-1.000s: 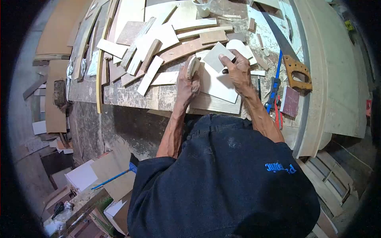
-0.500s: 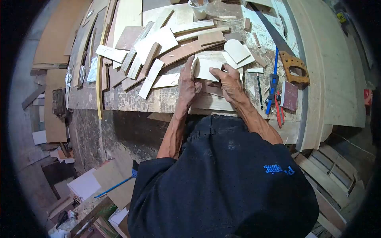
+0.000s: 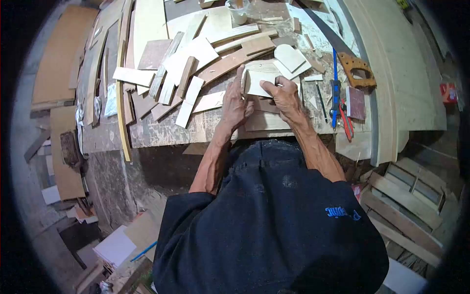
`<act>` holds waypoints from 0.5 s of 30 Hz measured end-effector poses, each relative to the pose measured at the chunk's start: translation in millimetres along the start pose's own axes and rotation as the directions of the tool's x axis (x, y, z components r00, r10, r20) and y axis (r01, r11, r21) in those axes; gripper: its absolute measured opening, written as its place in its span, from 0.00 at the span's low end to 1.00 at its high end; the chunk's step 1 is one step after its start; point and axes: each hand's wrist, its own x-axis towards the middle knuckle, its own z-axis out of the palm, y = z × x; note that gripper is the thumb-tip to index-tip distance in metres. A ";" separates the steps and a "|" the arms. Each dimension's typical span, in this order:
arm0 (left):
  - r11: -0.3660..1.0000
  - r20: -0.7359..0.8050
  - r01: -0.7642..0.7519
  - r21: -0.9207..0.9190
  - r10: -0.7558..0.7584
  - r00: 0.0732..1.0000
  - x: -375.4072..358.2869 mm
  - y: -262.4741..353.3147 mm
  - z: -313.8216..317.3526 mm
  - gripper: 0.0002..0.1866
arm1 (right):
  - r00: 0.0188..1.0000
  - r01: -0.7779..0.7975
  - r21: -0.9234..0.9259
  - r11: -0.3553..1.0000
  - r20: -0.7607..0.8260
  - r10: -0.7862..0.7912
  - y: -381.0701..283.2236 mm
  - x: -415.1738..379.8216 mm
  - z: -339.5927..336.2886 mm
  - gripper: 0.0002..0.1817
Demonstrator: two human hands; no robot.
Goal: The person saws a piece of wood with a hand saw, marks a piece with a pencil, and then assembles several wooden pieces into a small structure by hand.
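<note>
Both hands are on a small pale wooden piece [image 3: 255,85] held up over the front of the workbench, with a thin upright part at its left end. My left hand [image 3: 236,105] supports that end, its index finger stretched up along the upright. My right hand [image 3: 285,98] grips the right side, thumb on the pale face and fingers curled behind. Under the hands lies a flat light board [image 3: 267,122]. Just beyond them is a pale round-ended piece [image 3: 289,58] resting on another offcut.
Wood strips and offcuts [image 3: 190,59] are heaped at the left of the workbench [image 3: 161,134]. On the right lie a handsaw [image 3: 356,71], a dark pencil [image 3: 321,102], a blue tool [image 3: 335,100], red-handled pliers [image 3: 346,125] and a reddish block [image 3: 355,103]. A plastic cup [image 3: 239,12] stands at the back.
The camera view has shifted and turned slightly. Both hands keep the wooden piece in nearly the same place, with its pale face a little more tilted.
</note>
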 end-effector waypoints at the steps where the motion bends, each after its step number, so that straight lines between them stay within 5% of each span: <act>1: 1.000 0.018 -0.011 -0.002 0.011 1.000 -0.4 1.4 -3.2 0.53 | 1.000 0.020 -0.029 0.999 -0.012 -0.020 0.3 0.4 -0.3 0.18; 6: 0.969 0.094 -0.246 -0.010 0.246 0.965 7.7 -4.0 -21.9 0.55 | 0.997 0.076 0.091 0.993 -0.020 -0.074 4.1 3.3 1.9 0.19; 10: 0.998 0.411 -0.005 -0.065 0.032 0.911 17.5 13.1 -55.0 0.49 | 0.999 0.043 0.066 0.997 -0.014 -0.042 3.0 1.9 0.4 0.20; 15: 0.997 0.407 -0.051 0.060 0.023 0.913 29.7 30.3 -68.8 0.45 | 0.999 0.043 0.004 0.999 -0.013 -0.043 5.6 2.5 -6.3 0.18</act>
